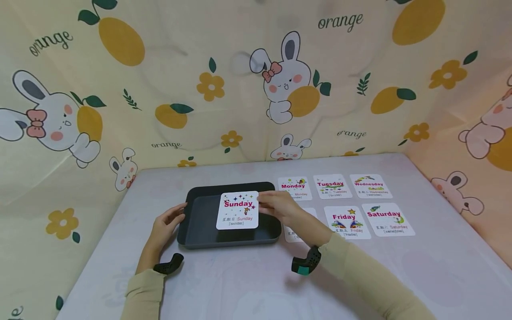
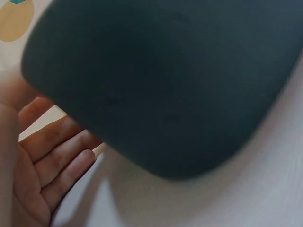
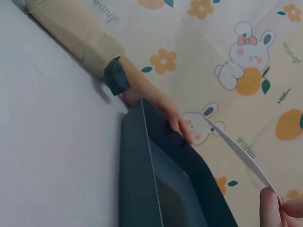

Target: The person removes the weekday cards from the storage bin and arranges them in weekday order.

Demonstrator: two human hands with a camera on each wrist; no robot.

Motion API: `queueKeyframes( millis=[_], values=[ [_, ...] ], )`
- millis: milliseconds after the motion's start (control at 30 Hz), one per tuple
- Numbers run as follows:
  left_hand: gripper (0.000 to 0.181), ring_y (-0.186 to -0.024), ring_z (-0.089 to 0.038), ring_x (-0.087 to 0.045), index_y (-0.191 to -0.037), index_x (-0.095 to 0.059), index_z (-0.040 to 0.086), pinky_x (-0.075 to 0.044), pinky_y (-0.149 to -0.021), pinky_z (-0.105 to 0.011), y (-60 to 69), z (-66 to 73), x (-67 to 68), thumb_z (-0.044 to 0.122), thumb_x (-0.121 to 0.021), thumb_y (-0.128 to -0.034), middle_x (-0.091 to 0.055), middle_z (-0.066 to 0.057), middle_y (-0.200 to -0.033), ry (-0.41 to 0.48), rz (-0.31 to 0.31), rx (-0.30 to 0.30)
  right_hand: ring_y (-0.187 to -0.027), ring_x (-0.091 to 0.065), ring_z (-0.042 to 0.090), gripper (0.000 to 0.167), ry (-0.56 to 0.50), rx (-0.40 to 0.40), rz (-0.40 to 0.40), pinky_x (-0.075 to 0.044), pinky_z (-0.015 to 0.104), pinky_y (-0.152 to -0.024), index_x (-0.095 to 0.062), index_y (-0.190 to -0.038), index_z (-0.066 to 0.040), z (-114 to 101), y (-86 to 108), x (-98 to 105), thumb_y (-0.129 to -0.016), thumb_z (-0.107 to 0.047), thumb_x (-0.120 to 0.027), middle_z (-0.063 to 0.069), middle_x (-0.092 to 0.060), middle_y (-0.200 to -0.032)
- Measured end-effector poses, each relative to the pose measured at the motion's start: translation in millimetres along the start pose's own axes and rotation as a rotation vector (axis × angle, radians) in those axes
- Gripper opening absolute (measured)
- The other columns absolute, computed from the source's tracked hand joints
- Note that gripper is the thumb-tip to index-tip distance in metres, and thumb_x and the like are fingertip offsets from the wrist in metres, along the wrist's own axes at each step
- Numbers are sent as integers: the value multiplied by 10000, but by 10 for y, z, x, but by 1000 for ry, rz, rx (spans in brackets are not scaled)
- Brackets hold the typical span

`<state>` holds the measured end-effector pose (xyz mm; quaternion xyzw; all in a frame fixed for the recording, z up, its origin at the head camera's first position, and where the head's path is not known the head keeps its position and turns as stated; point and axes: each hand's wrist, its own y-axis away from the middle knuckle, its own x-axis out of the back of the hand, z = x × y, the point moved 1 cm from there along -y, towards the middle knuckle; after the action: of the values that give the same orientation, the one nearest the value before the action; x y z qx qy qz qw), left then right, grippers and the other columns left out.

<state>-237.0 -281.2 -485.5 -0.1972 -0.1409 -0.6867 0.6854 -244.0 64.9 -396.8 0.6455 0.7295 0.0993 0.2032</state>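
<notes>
A white square card with "Sunday" printed in red (image 1: 238, 210) is held over the dark grey tray (image 1: 228, 245), facing the head camera. My right hand (image 1: 282, 206) pinches its right edge between thumb and fingers; the right wrist view shows the card (image 3: 239, 153) nearly edge-on above the tray. At the tray's left end, my left hand (image 1: 166, 226) grips the rim. In the left wrist view, the tray (image 2: 156, 94) fills most of the picture, with the fingers (image 2: 64, 158) at its edge. The card hides part of the tray's inside.
Right of the tray lie two rows of day cards: Monday (image 1: 294, 186), Tuesday (image 1: 333, 186) and Wednesday (image 1: 371, 186) behind, Friday (image 1: 347, 222) and Saturday (image 1: 389, 219) in front. Another front card (image 1: 293, 235) is mostly hidden by my right hand. A printed cloth wall (image 1: 240, 26) stands behind.
</notes>
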Motion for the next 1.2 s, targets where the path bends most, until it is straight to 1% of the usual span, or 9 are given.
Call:
queueKeyframes(
  millis=[100,233,467,633,733,900,1033,1133,1200],
  values=[
    [444,-1009,235,-481,-1372,-536,136,-407,-863,-7,-1,3,3,333,-550,-975,-578,-108,-1382,-13,-1,2,-802,-632,78,360,26,-7,10,-582,190,-740,-555,-1277,66,-10,39,67,-934,-41,-571,74,-637,-1029],
    [452,-1016,238,-474,-1380,-526,125,-398,-866,0,5,13,6,330,-546,-977,-541,-174,-1412,-7,-6,8,-842,-627,88,366,61,-16,21,-577,181,-764,-549,-1292,50,-8,81,156,-944,-58,-567,101,-615,-1104],
    [443,-1017,231,-477,-1377,-530,135,-400,-868,-2,5,-3,1,323,-549,-976,-542,-166,-1411,3,-8,11,-843,-630,78,373,82,-19,21,-573,176,-777,-535,-1303,50,15,145,306,-949,-63,-559,82,-615,-1079],
    [436,-1008,218,-487,-1374,-532,131,-399,-867,-4,3,-9,0,310,-551,-977,-556,-169,-1390,8,-4,11,-868,-609,73,407,109,-5,0,-569,174,-791,-492,-1340,70,23,204,410,-958,-63,-539,99,-589,-1141],
    [442,-1005,227,-478,-1379,-528,135,-394,-864,1,2,-4,1,321,-546,-978,-553,-165,-1397,-3,-2,17,-847,-621,56,422,126,-11,-2,-568,171,-785,-487,-1348,69,28,235,469,-959,-84,-547,110,-601,-1162],
    [447,-1000,243,-468,-1379,-530,148,-393,-858,4,3,5,-1,342,-545,-976,-550,-147,-1410,-22,5,26,-782,-653,41,411,151,-23,4,-562,153,-745,-508,-1329,60,56,277,566,-958,-112,-557,91,-657,-1095],
    [438,-1006,233,-480,-1374,-535,146,-401,-861,-1,-1,6,-3,327,-550,-976,-561,-140,-1394,-22,6,16,-773,-654,47,408,133,-18,-5,-556,145,-725,-496,-1323,82,76,316,646,-958,-94,-545,66,-666,-1025],
    [435,-1008,228,-481,-1376,-531,129,-399,-862,0,-1,3,-2,306,-547,-979,-563,-159,-1388,-21,5,10,-790,-658,53,414,140,-20,-7,-559,154,-738,-491,-1325,91,98,344,710,-959,-96,-544,92,-673,-1057],
    [433,-1006,233,-474,-1378,-527,122,-391,-861,7,1,6,-2,297,-544,-982,-557,-167,-1396,-22,5,16,-797,-674,64,399,141,-32,7,-565,168,-749,-512,-1308,85,123,362,749,-955,-98,-554,116,-686,-1087]
  ],
)
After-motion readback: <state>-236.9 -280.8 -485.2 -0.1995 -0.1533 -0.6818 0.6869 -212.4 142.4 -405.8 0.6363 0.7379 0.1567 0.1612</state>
